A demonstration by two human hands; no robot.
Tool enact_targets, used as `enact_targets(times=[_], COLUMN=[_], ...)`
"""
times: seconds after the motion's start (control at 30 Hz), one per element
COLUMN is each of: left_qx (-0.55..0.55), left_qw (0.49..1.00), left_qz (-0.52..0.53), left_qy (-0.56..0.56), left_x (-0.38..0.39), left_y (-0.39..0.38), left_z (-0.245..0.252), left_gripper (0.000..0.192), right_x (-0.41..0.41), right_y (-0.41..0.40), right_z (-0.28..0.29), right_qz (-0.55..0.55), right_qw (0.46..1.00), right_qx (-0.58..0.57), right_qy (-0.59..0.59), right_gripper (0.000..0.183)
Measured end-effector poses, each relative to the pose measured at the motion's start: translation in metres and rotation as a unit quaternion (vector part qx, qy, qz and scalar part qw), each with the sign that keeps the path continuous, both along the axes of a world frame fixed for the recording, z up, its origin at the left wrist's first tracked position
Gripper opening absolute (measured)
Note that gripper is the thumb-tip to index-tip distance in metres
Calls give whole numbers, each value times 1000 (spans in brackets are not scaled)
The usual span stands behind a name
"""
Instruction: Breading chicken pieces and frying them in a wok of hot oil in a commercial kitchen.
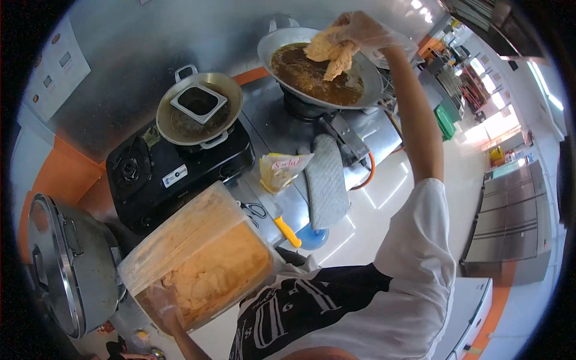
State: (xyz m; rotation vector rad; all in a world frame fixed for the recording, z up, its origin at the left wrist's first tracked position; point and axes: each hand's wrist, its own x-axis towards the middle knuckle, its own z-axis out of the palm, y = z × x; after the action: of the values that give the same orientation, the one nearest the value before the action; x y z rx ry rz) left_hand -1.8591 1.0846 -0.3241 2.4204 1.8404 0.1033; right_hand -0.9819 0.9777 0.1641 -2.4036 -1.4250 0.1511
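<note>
My right hand, in a clear plastic glove, grips flour-coated meat pieces, likely chicken, above a large wok. Brown oil in the wok bubbles in places. My left hand, also gloved, is down inside the near-left end of a clear plastic bin. Orange-tinted breading flour fills much of the bin. The fingers there are partly hidden by the flour and the bin's wall, so whether they hold anything is unclear.
A smaller wok with a metal insert pan sits on a black gas stove. Nearby lie a quilted oven mitt, a plastic pouch, scissors and a yellow-handled knife. A lidded pot stands left.
</note>
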Motion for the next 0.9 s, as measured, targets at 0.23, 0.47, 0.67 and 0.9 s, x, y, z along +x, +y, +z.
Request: enact_targets(times=[0.23, 0.47, 0.67, 0.9], left_qx=[14, -111, -37, -78], left_qw=[990, 888, 987, 954], left_qz=[26, 77, 91, 85], left_qy=[-135, -439, -130, -276], left_x=[20, 13, 63, 77], left_y=[-28, -78, -40, -49], left_z=[-13, 91, 189, 231], left_gripper=[31, 42, 37, 40], right_x=[271, 223, 183, -247], right_y=[6, 36, 68, 22], right_z=[-146, -191, -117, -83], right_qz=[-18, -82, 61, 144], right_qw=[833, 976, 996, 977], right_qx=[-303, -165, -23, 138], right_qy=[-463, -119, -59, 72], right_gripper=[32, 52, 47, 54])
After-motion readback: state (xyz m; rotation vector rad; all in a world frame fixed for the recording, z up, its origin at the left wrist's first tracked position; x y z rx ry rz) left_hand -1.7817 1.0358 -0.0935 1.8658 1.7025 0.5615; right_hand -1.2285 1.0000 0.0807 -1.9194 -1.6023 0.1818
